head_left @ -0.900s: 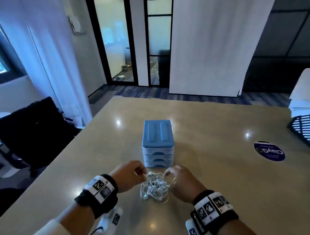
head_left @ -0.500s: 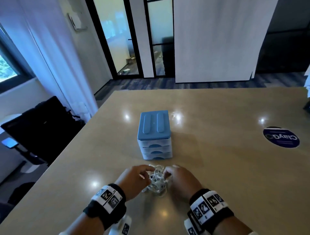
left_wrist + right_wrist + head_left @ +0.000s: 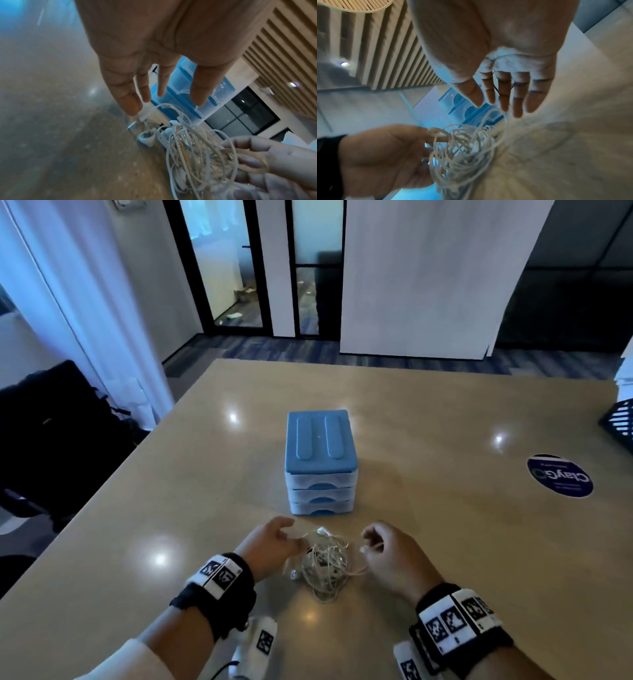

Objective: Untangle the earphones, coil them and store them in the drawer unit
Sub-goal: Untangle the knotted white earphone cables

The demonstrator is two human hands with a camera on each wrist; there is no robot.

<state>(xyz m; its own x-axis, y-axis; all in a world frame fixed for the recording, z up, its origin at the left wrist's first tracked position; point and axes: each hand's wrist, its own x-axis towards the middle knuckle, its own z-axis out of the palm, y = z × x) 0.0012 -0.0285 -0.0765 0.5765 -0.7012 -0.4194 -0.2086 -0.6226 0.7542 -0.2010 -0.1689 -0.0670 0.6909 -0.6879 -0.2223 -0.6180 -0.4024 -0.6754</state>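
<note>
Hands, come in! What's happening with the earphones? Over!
Left hand and right hand both pinching cable. Earphones still tangled on table. Drawer unit shut, nothing blocking.

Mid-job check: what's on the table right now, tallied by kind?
Blue drawer unit: 1, with 3 drawers, all closed
Tangled white earphones: 1 bundle
Round dark blue sticker: 1
Black mesh basket, at the table's right edge: 1
Total: 4

left hand [image 3: 270, 546]: fingers pinching | right hand [image 3: 390, 556]: fingers curled, pinching
</note>
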